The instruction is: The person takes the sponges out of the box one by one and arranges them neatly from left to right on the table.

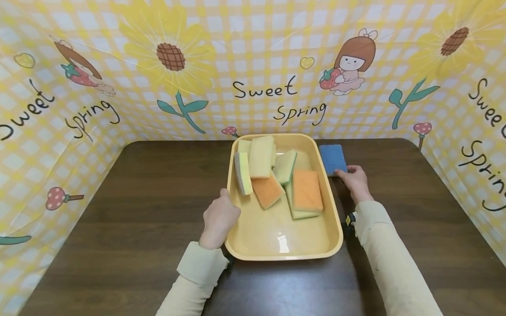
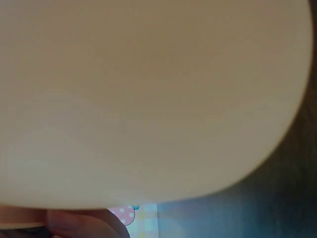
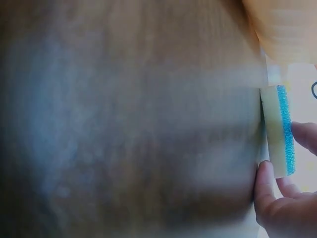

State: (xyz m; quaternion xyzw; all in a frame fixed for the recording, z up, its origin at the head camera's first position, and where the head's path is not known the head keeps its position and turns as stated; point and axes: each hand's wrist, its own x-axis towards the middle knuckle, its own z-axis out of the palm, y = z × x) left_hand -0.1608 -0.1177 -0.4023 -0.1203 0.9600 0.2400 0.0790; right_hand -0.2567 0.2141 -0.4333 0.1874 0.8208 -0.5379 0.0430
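the left hand grips the yellow tray; the right hand pinches the blue sponge. grasping seems in hand; next move calls for steady lift.

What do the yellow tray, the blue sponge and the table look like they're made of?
The yellow tray: probably smooth, glossy plastic, since light glares off its floor. The blue sponge: seemingly foam, pale beneath a coarse, porous blue layer in the right wrist view. The table: wood or wood-look laminate with a slight sheen; dark brown grain shows, but I can't tell which.
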